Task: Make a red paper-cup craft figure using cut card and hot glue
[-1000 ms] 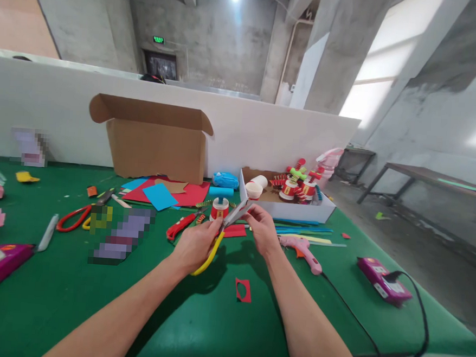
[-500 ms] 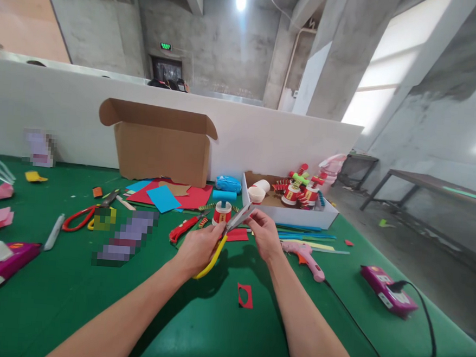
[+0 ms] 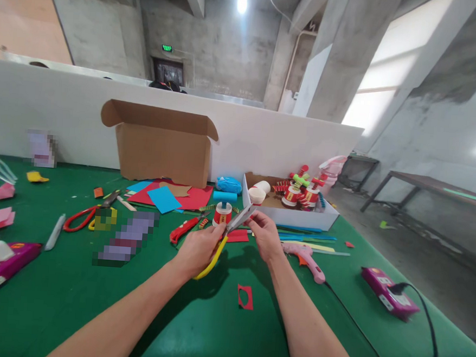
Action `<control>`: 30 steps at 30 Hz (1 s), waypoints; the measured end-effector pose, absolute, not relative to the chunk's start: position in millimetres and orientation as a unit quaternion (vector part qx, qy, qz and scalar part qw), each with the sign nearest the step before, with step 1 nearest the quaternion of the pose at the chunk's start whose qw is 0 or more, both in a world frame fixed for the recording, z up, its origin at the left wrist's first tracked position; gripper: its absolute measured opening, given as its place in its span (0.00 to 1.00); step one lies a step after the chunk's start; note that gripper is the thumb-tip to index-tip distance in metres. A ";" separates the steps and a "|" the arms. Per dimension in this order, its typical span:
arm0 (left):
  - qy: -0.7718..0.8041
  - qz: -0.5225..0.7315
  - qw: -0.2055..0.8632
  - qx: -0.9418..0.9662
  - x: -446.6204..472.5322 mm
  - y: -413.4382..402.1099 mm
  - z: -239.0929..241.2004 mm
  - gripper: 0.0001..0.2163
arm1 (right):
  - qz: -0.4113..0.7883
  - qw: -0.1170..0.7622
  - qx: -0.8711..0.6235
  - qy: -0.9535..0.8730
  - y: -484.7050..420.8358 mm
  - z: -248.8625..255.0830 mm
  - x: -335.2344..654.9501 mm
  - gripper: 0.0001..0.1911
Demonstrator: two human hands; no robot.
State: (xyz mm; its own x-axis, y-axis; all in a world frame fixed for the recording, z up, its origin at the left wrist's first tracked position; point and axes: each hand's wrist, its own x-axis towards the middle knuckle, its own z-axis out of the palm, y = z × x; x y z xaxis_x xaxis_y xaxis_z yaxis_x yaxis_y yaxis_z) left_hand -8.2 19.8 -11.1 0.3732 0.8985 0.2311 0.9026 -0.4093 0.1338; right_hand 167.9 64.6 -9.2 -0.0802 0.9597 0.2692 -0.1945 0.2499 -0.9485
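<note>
My left hand (image 3: pixel 197 249) grips yellow-handled scissors (image 3: pixel 225 237), blades pointing up and to the right. My right hand (image 3: pixel 264 236) pinches a small red paper piece (image 3: pixel 252 218) at the blade tips; most of that piece is hidden by my fingers. Both hands hover above the green table (image 3: pixel 195 328). Behind the hands stands a small red and white cup figure (image 3: pixel 222 213) beside a red paper sheet (image 3: pixel 237 235). A red paper scrap with a round hole (image 3: pixel 245 297) lies on the table below my right wrist.
A pink glue gun (image 3: pixel 304 256) with a black cord lies right of my hands. A white box (image 3: pixel 291 208) of finished figures sits behind, an open cardboard box (image 3: pixel 162 143) farther left. Red scissors (image 3: pixel 82 216), a red cutter (image 3: pixel 183 229), coloured paper (image 3: pixel 167 195) and pink packs (image 3: pixel 388 298) lie around.
The view has shifted slightly; my hands, the scissors and the small red piece hold almost the same pose between the frames.
</note>
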 end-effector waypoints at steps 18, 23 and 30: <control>-0.542 -0.123 0.014 -0.831 -8.1 19.2 -9.2 0.16 | 0.500 0.573 -0.357 -0.542 65.8 -8.9 169.5 0.08; -0.544 -0.115 0.026 -0.831 -8.5 20.6 -11.0 0.17 | 0.505 0.573 -0.358 -0.538 66.1 -9.1 170.5 0.09; -0.541 -0.119 0.021 -0.832 -8.1 18.5 -8.3 0.16 | 0.505 0.572 -0.357 -0.539 66.9 -10.6 171.5 0.10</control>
State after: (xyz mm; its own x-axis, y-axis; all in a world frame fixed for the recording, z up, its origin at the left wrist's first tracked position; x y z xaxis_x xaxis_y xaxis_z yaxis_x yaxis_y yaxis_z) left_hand -8.1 18.5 -8.3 0.3862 0.8955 0.2210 0.9055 -0.4138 0.0944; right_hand 171.5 66.9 -10.6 -0.0915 0.9623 0.2560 -0.1940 0.2350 -0.9525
